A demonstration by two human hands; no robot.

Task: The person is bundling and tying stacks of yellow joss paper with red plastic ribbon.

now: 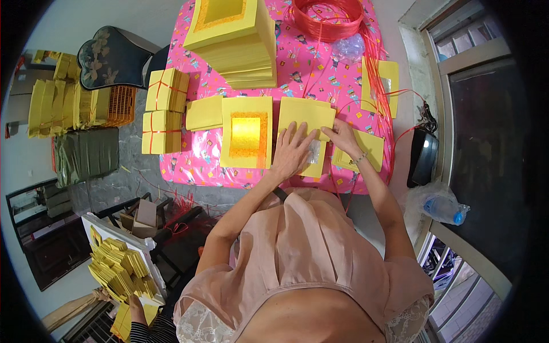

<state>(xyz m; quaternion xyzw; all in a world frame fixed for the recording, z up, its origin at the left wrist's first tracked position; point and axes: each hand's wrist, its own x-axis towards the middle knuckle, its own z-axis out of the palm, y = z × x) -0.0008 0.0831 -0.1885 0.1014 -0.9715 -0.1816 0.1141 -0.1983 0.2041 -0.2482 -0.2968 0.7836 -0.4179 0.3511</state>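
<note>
My left hand [293, 150] lies with fingers spread on a stack of plain yellow paper [306, 110] near the table's front edge. At that stack's right edge, my right hand [343, 139] is closed, thumb on top, gripping the paper. A clear plastic piece [314, 152] shows on yellow paper beside my left fingers. To the left lies a yellow sheet with a gold and orange panel [247, 132]. Another yellow stack [368, 150] sits under and beside my right wrist.
A tall yellow paper pile [246, 60] stands at the back of the pink table cover [294, 57], beside a red ribbon coil [329, 26]. Bundles tied in red [163, 123] line the left edge. At lower left, another person's hand [136, 306] touches folded yellow paper [120, 266].
</note>
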